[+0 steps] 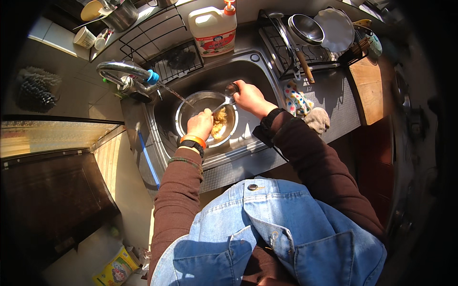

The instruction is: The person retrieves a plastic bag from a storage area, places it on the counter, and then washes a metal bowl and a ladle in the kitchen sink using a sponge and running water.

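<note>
Water runs from the faucet [125, 73] into a round metal basin [191, 96] standing in the stainless steel sink [250, 121]. A yellowish wad [219, 123], perhaps a scouring pad or food, lies in the basin. My right hand [250, 97] is closed around a metal ladle or large spoon [229, 95] at the basin's upper right rim. Over the basin's left part, my left hand [200, 124] is closed at the other end of that utensil; its fingertips are partly hidden, and the contact is hard to make out.
Behind the sink stands a white detergent jug [214, 32]. A dish rack [315, 59] with metal bowls and a white plate is at the back right. A dotted cloth [297, 98] and a beige rag [316, 119] lie right of the sink. A blue stick [148, 161] lies at left.
</note>
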Motion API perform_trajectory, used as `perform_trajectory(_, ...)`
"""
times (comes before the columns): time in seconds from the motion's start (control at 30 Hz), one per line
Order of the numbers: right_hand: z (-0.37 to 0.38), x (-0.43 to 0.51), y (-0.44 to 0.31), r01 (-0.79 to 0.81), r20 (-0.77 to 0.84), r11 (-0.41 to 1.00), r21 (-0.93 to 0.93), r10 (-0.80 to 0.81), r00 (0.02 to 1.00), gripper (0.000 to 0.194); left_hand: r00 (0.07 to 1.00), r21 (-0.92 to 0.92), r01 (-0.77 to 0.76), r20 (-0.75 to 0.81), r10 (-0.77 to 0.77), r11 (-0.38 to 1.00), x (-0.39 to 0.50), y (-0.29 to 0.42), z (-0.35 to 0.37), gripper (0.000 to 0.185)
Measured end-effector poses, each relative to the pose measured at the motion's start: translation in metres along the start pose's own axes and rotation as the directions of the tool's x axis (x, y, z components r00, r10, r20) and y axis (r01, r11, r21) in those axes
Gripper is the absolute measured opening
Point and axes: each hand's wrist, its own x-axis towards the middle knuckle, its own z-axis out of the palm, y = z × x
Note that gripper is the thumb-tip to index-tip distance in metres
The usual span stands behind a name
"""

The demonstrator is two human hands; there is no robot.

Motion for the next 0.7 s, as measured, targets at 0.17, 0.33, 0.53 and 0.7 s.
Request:
perform_trajectory(0.17, -0.041, -0.013, 0.014, 0.097, -0.134, 0.995, -0.002, -0.097, 0.986, 0.030, 0.986, 0.031, -0.122, -0.109, 0.124, 0.992, -0.004, -0.004, 0.014, 0.017)
perform_trajectory(0.33, -0.074, -0.029, 0.004, 0.095, -0.151, 0.989, -0.115, -0.112, 0.982, 0.038, 0.991, -0.033, -0.094, -0.097, 0.090, 0.995, -0.006, -0.005, 0.020, 0.018)
perform_trajectory(0.53, -0.128, -0.041, -0.015, 0.333, -0.389, 0.930, -0.155, -0.367, 0.845, 0.032, 0.997, -0.024, 0.036, -0.069, -0.037, 0.999, -0.027, -0.027, 0.025, 0.027)
perform_trajectory(0.7, -0.153, -0.074, -0.017, 0.454, -0.293, 0.765, -0.456, -0.611, 0.735, 0.042, 0.992, -0.083, 0.123, -0.028, -0.125, 0.989, -0.043, -0.051, 0.018, 0.030)
